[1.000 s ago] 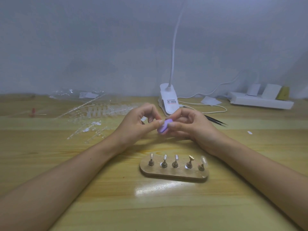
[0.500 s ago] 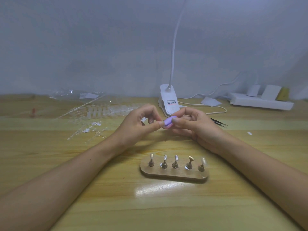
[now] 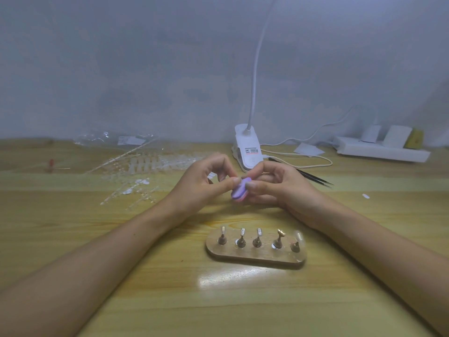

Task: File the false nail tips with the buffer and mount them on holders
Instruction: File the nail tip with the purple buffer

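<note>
right hand (image 3: 279, 186) grips the buffer (image 3: 238, 192), thumb on top, fingers curled under. left hand (image 3: 204, 183) is curled into a pinch, thumb end touching the buffer's upper end. cannot tell whether a tip sits in that pinch, too small to see. both hands are just above the surface (image 3: 121, 276), centre frame. the buffer's long axis runs about 1 to 7 o'clock.

likely step: filing, mount not yet done. stand (image 3: 255, 258) lies at 6 o'clock from the hands, near, long axis 9 to 3. rightmost holder (image 3: 295, 246) seems to carry a clear tip, the other four look bare. bare ones sit on the left hand's side, so it looks better placed. spare tips (image 3: 145, 166) are at 10 o'clock.
</note>
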